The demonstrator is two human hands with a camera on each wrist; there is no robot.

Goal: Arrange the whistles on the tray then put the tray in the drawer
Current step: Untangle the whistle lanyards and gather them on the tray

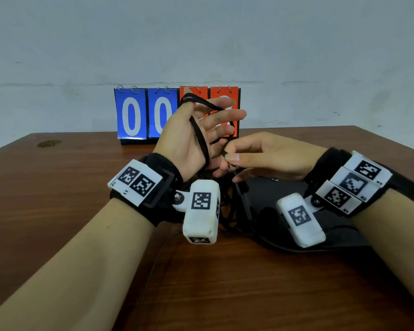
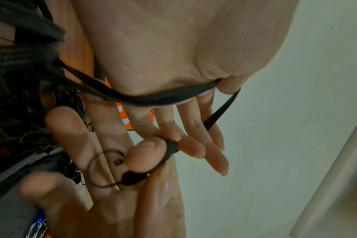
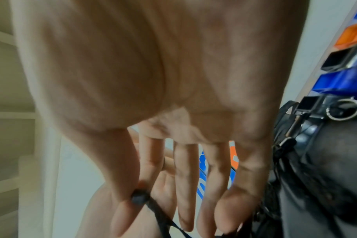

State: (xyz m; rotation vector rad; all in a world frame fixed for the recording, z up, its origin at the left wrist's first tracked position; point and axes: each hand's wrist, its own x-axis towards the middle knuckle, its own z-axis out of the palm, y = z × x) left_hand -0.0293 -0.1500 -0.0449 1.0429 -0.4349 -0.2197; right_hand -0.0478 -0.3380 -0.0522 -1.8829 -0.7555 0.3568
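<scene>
My left hand (image 1: pixel 208 125) is raised over the table, palm toward me, fingers spread and straight. A black whistle lanyard (image 1: pixel 199 132) is looped round its thumb and across its fingers, and it crosses the base of the fingers (image 2: pixel 153 99) in the left wrist view. My right hand (image 1: pixel 230 158) pinches the lanyard's end piece (image 2: pixel 170 149) between thumb and forefinger, next to the left little finger. The end piece also shows in the right wrist view (image 3: pixel 139 198). Below both hands a tangle of black cords (image 1: pixel 227 211) lies at the edge of a black tray (image 1: pixel 285 194). No whistle body shows plainly.
A flip scoreboard (image 1: pixel 139 115) with blue and orange cards stands at the back of the brown wooden table (image 1: pixel 58 199), against the wall. A thin black cable (image 1: pixel 158 259) runs toward me across the table. A metal ring (image 3: pixel 344 109) lies by the cords.
</scene>
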